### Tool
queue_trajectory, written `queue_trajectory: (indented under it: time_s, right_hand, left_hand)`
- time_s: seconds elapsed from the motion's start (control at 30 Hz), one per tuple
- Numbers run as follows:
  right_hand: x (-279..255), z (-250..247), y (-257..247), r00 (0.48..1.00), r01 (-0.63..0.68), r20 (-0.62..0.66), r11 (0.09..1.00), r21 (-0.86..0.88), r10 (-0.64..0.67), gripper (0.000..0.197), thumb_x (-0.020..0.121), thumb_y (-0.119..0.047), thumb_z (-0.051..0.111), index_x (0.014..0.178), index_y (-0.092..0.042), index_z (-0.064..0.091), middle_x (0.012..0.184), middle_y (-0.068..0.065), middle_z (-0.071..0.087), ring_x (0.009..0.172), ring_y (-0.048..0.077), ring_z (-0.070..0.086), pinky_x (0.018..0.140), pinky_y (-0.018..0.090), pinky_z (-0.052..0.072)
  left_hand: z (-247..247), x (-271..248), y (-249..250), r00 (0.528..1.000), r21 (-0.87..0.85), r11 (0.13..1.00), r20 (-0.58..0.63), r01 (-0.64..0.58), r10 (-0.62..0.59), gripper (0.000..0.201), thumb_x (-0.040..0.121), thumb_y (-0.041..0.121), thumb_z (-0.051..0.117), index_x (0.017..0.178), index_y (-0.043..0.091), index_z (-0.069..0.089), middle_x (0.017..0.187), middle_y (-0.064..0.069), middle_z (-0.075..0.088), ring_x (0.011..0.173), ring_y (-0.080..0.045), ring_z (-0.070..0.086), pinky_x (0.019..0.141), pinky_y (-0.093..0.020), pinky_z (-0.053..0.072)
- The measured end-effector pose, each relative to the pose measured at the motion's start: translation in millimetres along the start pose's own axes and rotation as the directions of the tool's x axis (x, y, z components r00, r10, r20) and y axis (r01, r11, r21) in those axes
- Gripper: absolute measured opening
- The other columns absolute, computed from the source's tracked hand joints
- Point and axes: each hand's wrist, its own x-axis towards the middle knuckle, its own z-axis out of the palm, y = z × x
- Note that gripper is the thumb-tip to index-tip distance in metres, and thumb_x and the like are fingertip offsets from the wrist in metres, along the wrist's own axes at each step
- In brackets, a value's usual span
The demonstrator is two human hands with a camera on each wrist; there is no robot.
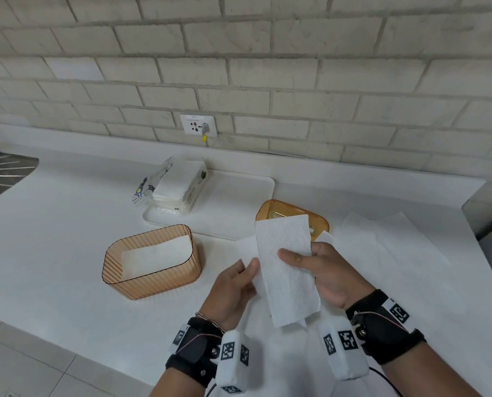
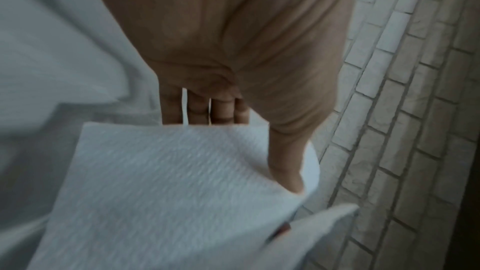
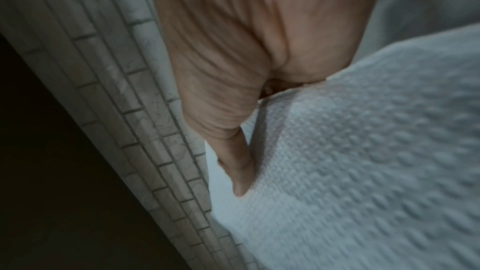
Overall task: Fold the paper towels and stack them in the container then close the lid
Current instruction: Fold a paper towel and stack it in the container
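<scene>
I hold a folded white paper towel [image 1: 286, 267] upright above the counter's front. My right hand [image 1: 319, 270] pinches its right edge, thumb on the front face. My left hand [image 1: 236, 285] holds its left edge, thumb on the front and fingers behind. The towel [image 2: 161, 192] fills the lower half of the left wrist view and the towel [image 3: 363, 161] shows embossed in the right wrist view. To the left stands the amber ribbed container [image 1: 153, 260], open, with folded towels inside. Its amber lid [image 1: 284, 210] lies behind the towel, partly hidden.
An open pack of paper towels [image 1: 178, 186] sits on a white tray [image 1: 247, 196] near the wall. Unfolded towel sheets [image 1: 396, 239] lie on the counter at right. A steel sink drainer [image 1: 1, 173] is at far left. A brick wall with a socket [image 1: 198, 125] stands behind.
</scene>
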Motion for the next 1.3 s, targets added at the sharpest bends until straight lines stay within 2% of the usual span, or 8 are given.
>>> queue_trajectory:
  time_s: [0.2, 0.47, 0.7, 0.8, 0.93, 1.0, 1.13, 1.3]
  right_hand:
    - [-4.1, 0.7, 9.4, 0.997, -0.055, -0.052, 0.994, -0.090, 0.050, 0.037, 0.091, -0.027, 0.077, 0.122, -0.006, 0.074, 0.119, 0.010, 0.079, 0.113, 0.026, 0.075, 0.108, 0.049, 0.053]
    - [-0.7, 23.7, 26.5, 0.992, -0.094, -0.105, 0.944, -0.315, 0.063, 0.027, 0.092, -0.034, 0.080, 0.115, -0.021, 0.075, 0.107, -0.006, 0.081, 0.102, 0.013, 0.077, 0.102, 0.045, 0.058]
    - [9.7, 17.6, 43.9, 0.997, -0.070, -0.048, 0.932, -0.355, 0.057, 0.078, 0.079, -0.038, 0.090, 0.143, -0.037, 0.046, 0.136, -0.012, 0.062, 0.125, 0.009, 0.061, 0.108, 0.040, 0.053]
    - [13.7, -15.0, 38.3, 0.997, -0.051, -0.073, 0.745, -0.666, 0.002, 0.076, 0.081, -0.050, 0.085, 0.146, -0.039, 0.047, 0.145, -0.015, 0.055, 0.137, 0.009, 0.050, 0.111, 0.031, 0.043]
    - [23.2, -35.4, 43.5, 0.999, -0.019, -0.010, 0.200, -0.980, 0.045, 0.100, 0.072, -0.054, 0.090, 0.156, -0.033, 0.040, 0.154, -0.010, 0.044, 0.141, 0.018, 0.038, 0.115, 0.032, 0.035]
    - [30.1, -33.2, 46.4, 0.998, 0.036, 0.039, 0.053, -0.998, 0.054, 0.108, 0.068, -0.055, 0.091, 0.158, -0.031, 0.037, 0.155, -0.009, 0.040, 0.139, 0.019, 0.036, 0.116, 0.033, 0.033]
    - [43.6, -23.2, 37.9, 0.996, 0.027, 0.020, -0.080, -0.996, 0.084, 0.117, 0.062, -0.055, 0.095, 0.158, -0.027, 0.034, 0.151, -0.003, 0.045, 0.139, 0.023, 0.039, 0.115, 0.036, 0.035]
    - [49.8, -17.9, 27.3, 0.984, -0.050, -0.044, 0.029, -0.998, 0.171, 0.086, 0.065, -0.038, 0.098, 0.137, -0.027, 0.052, 0.132, -0.002, 0.062, 0.117, 0.020, 0.060, 0.095, 0.031, 0.051]
  left_hand:
    - [10.8, -3.1, -6.3, 0.992, -0.075, 0.997, -0.127, 0.015, -0.025, 0.036, 0.104, 0.025, 0.062, 0.134, 0.007, 0.066, 0.126, -0.018, 0.074, 0.118, -0.038, 0.071, 0.108, -0.059, 0.051]
    - [22.5, -7.2, -12.0, 0.976, -0.194, 0.970, -0.133, 0.147, -0.175, 0.077, 0.095, 0.076, 0.041, 0.133, 0.015, 0.070, 0.127, -0.018, 0.074, 0.120, -0.035, 0.070, 0.112, -0.055, 0.048]
    - [3.0, -10.7, -18.3, 0.970, -0.137, 0.988, -0.220, 0.074, -0.103, 0.038, 0.098, 0.021, 0.069, 0.132, 0.003, 0.067, 0.121, -0.023, 0.075, 0.113, -0.043, 0.072, 0.101, -0.058, 0.055]
    - [-22.3, -13.7, -10.7, 0.957, -0.235, 0.969, -0.258, 0.070, -0.132, 0.045, 0.098, 0.030, 0.069, 0.134, 0.004, 0.066, 0.127, -0.021, 0.073, 0.120, -0.040, 0.069, 0.109, -0.057, 0.050]
    - [-55.1, -27.0, 1.7, 0.962, -0.286, 0.958, -0.255, 0.025, -0.101, 0.049, 0.101, 0.037, 0.065, 0.136, 0.002, 0.065, 0.130, -0.022, 0.071, 0.124, -0.039, 0.067, 0.111, -0.055, 0.048]
    - [-70.4, -33.6, 2.7, 0.970, -0.233, 0.972, -0.228, 0.028, -0.083, 0.059, 0.096, 0.043, 0.072, 0.137, 0.001, 0.064, 0.133, -0.025, 0.068, 0.126, -0.042, 0.064, 0.113, -0.058, 0.046]
    - [-88.3, -42.6, -2.5, 0.985, -0.023, 0.998, -0.161, 0.065, -0.068, 0.094, 0.053, 0.048, 0.101, 0.125, -0.004, 0.068, 0.123, -0.030, 0.071, 0.109, -0.044, 0.072, 0.097, -0.056, 0.057]
    - [-84.3, -54.1, -11.7, 0.994, 0.016, 0.999, -0.102, 0.033, -0.031, 0.053, 0.063, 0.035, 0.097, 0.099, 0.000, 0.081, 0.112, -0.028, 0.075, 0.095, -0.038, 0.077, 0.076, -0.044, 0.063]
